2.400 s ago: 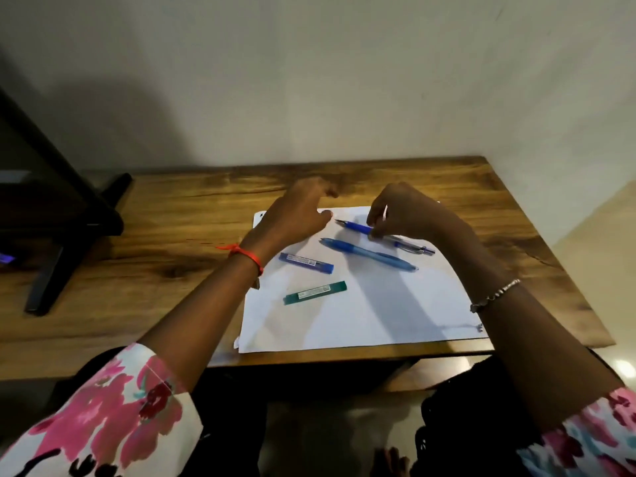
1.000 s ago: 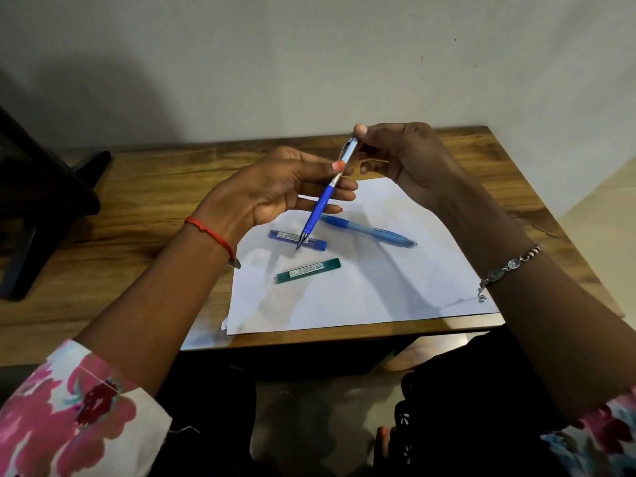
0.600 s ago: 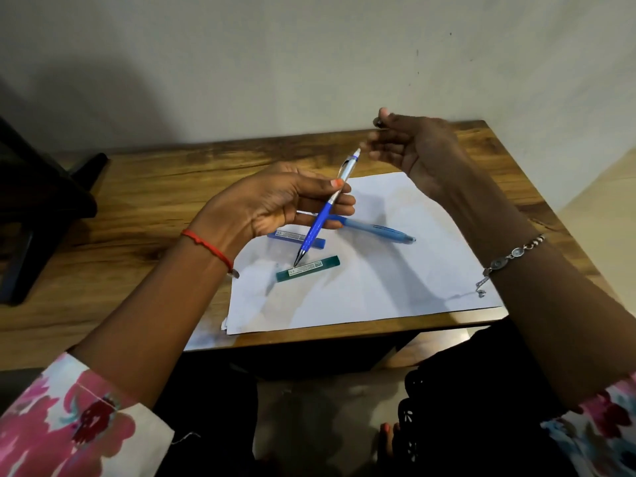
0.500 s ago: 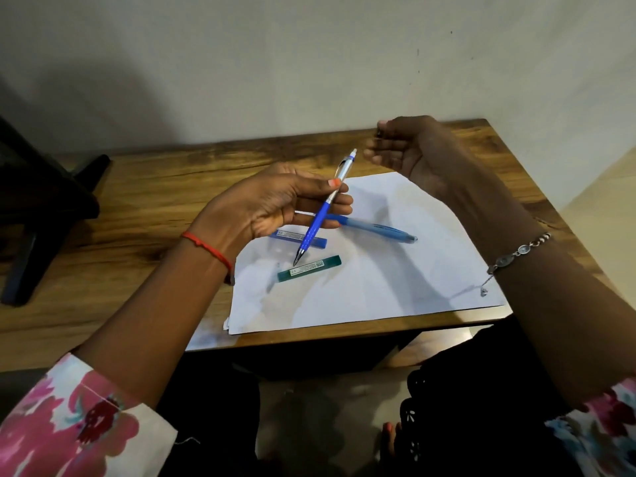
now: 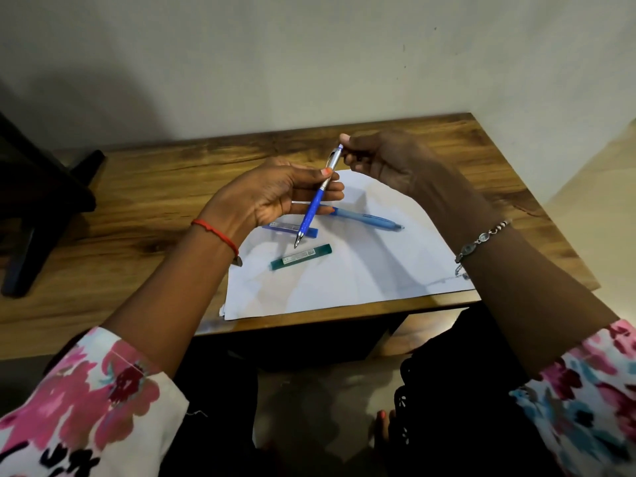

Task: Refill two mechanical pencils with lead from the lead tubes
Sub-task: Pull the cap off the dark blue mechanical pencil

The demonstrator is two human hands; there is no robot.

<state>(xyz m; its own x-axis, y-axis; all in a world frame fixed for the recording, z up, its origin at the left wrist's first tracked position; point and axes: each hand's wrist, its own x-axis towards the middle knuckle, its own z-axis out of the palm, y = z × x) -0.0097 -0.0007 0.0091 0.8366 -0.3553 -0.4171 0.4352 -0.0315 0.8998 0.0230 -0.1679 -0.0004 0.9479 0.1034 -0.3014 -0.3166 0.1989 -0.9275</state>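
My left hand (image 5: 275, 194) grips a blue and silver mechanical pencil (image 5: 315, 208) at its middle, tip pointing down, above the white paper (image 5: 361, 273). My right hand (image 5: 389, 160) pinches the pencil's top end between thumb and finger. A second, light blue pencil (image 5: 368, 220) lies on the paper behind it. A blue lead tube (image 5: 282, 227) and a green lead tube (image 5: 301, 257) also lie on the paper, below the raised pencil's tip.
The paper rests on a wooden table (image 5: 155, 208) against a pale wall, its front edge near my lap. A dark stand (image 5: 41, 201) occupies the table's left end. The table's right edge drops off to the floor.
My right hand lifted the pencil off the paper and my left hand took its middle. The right hand drew away from the top end, then came back and pinches it now.
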